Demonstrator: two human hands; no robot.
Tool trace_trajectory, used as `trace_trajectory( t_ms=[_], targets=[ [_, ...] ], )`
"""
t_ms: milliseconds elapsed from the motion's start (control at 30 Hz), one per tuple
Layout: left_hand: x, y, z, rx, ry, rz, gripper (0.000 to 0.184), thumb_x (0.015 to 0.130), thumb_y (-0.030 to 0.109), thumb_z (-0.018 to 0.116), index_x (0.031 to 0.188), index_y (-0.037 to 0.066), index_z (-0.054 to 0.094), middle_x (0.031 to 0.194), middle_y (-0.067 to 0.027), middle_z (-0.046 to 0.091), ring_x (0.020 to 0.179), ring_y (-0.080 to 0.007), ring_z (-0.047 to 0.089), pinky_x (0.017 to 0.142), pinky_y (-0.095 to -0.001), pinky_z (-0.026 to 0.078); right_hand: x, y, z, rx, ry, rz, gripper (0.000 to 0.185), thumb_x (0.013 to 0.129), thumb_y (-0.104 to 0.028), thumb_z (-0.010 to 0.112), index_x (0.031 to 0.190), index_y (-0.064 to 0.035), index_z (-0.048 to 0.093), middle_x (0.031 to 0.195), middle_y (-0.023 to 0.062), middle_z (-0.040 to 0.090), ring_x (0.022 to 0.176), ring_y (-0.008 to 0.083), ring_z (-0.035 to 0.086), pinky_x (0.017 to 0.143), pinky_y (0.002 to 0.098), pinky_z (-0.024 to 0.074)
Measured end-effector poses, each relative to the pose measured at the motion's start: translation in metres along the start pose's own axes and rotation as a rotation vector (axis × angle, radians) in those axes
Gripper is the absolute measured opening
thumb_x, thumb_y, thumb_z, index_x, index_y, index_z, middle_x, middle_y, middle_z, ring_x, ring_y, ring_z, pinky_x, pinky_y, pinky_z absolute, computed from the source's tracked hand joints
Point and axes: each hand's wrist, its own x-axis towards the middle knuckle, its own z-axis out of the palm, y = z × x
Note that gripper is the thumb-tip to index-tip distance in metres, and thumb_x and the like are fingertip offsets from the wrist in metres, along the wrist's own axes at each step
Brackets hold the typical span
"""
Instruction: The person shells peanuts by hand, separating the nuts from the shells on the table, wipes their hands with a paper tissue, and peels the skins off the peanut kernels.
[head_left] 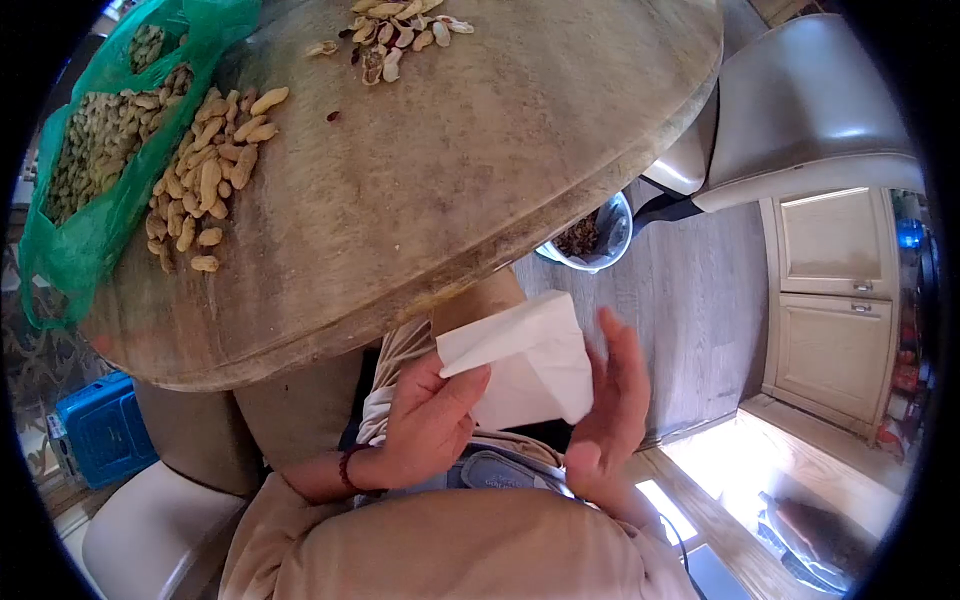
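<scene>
A white paper napkin [535, 365], partly folded, is held over my lap just off the table's near edge. My left hand [430, 420], with a dark beaded bracelet at the wrist, pinches its left side between thumb and fingers. Close by the napkin's right edge is my right hand [615, 400], its fingers stretched out and slightly blurred; I see nothing gripped in it. Whether those fingers touch the paper is hard to make out.
Unshelled peanuts [205, 180] lie on the round wooden table [400, 220] beside a green plastic bag [130, 195] of more. Empty shells [390, 40] sit farther back. A lined bin [615, 240] stands on the floor, near a chair [815, 90]. A blue case [105, 425] is at left.
</scene>
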Motion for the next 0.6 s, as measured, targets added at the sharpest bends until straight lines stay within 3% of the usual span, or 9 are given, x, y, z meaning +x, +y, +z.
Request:
trace_trajectory(
  t_ms=[67, 100, 167, 200, 233, 300, 333, 433, 600],
  targets=[
    [-0.006, 0.008, 0.013, -0.101, 0.071, -0.092, 0.029, 0.089, 0.001, 0.045, 0.117, -0.005, 0.048, 0.115, -0.0129, 0.054, 0.106, -0.0185, 0.053, 0.09, -0.0311, 0.042, 0.001, -0.008, -0.001, 0.399, -0.007, 0.454, 0.062, 0.079, -0.036, 0.066, 0.12, 0.0053, 0.045, 0.117, 0.023, 0.049, 0.11, 0.0305, 0.05, 0.095, 0.0379, 0.0359],
    [-0.007, 0.011, 0.014, -0.1, 0.065, -0.088, 0.029, 0.089, 0.001, 0.045, 0.117, -0.005, 0.048, 0.115, -0.0129, 0.054, 0.106, -0.0185, 0.053, 0.09, -0.0311, 0.042, -0.005, -0.007, -0.003, 0.443, 0.019, 0.595, 0.048, 0.074, -0.022, 0.072, 0.109, 0.0058, 0.052, 0.102, 0.0179, 0.058, 0.092, 0.0272, 0.059, 0.084, 0.0291, 0.0433],
    [-0.01, 0.016, 0.015, 0.186, -0.194, 0.247, 0.026, 0.086, 0.0, 0.049, 0.111, -0.007, 0.053, 0.115, -0.0185, 0.054, 0.104, -0.0233, 0.054, 0.087, -0.0347, 0.044, 0.001, -0.018, -0.016, 0.344, -0.082, 0.407, 0.041, 0.075, -0.021, 0.071, 0.101, 0.0059, 0.055, 0.096, 0.0169, 0.06, 0.089, 0.0273, 0.061, 0.08, 0.0301, 0.046],
    [-0.012, 0.02, 0.016, 0.186, -0.195, 0.245, 0.026, 0.086, 0.0, 0.049, 0.111, -0.007, 0.053, 0.115, -0.0185, 0.054, 0.104, -0.0233, 0.054, 0.087, -0.0347, 0.044, 0.001, -0.027, -0.018, 0.291, -0.135, 0.318, 0.038, 0.075, -0.02, 0.07, 0.098, 0.0059, 0.056, 0.094, 0.0164, 0.061, 0.087, 0.0274, 0.061, 0.078, 0.0306, 0.0474],
    [-0.013, 0.024, 0.019, 0.156, -0.324, 0.423, 0.024, 0.085, 0.0, 0.05, 0.108, -0.007, 0.055, 0.112, -0.0209, 0.055, 0.101, -0.0263, 0.056, 0.084, -0.0363, 0.046, 0.002, -0.037, -0.02, 0.242, -0.181, 0.227, 0.034, 0.075, -0.02, 0.07, 0.094, 0.0059, 0.057, 0.091, 0.0159, 0.062, 0.086, 0.0275, 0.062, 0.076, 0.0311, 0.0487],
    [-0.019, 0.047, 0.022, 0.046, -0.634, 0.405, 0.023, 0.086, 0.003, 0.051, 0.105, -0.009, 0.054, 0.103, -0.0282, 0.055, 0.09, -0.0382, 0.058, 0.076, -0.0459, 0.048, 0.007, -0.043, -0.027, 0.681, -0.387, 0.054, 0.032, 0.075, -0.018, 0.069, 0.093, 0.0062, 0.058, 0.089, 0.0157, 0.062, 0.083, 0.026, 0.062, 0.074, 0.0302, 0.0487],
    [-0.018, 0.057, 0.028, 0.027, -0.726, 0.386, 0.02, 0.084, 0.002, 0.054, 0.099, -0.009, 0.056, 0.098, -0.0266, 0.056, 0.084, -0.0364, 0.058, 0.07, -0.0427, 0.049, 0.009, -0.042, -0.027, 0.895, -0.496, 0.03, 0.031, 0.075, -0.017, 0.069, 0.092, 0.0063, 0.058, 0.088, 0.0156, 0.062, 0.082, 0.0253, 0.062, 0.073, 0.0297, 0.0487],
    [-0.024, 0.072, 0.048, 0.111, -0.74, 0.387, 0.011, 0.077, 0.0, 0.063, 0.081, -0.01, 0.061, 0.082, -0.0219, 0.061, 0.064, -0.0309, 0.06, 0.053, -0.0332, 0.05, 0.011, -0.04, -0.028, 1.162, -0.658, 0.056, 0.028, 0.076, -0.015, 0.069, 0.089, 0.0067, 0.059, 0.085, 0.0152, 0.063, 0.078, 0.0231, 0.062, 0.069, 0.0283, 0.0487],
    [-0.028, 0.058, 0.039, 0.212, -0.617, 0.522, 0.015, 0.078, 0.005, 0.063, 0.084, -0.008, 0.061, 0.078, -0.0211, 0.06, 0.063, -0.0299, 0.06, 0.052, -0.0328, 0.05, 0.007, -0.038, -0.027, 1.334, -0.692, 0.147, 0.022, 0.076, -0.011, 0.068, 0.085, 0.0073, 0.06, 0.08, 0.0146, 0.064, 0.071, 0.0193, 0.063, 0.063, 0.026, 0.0486]
  ],
)
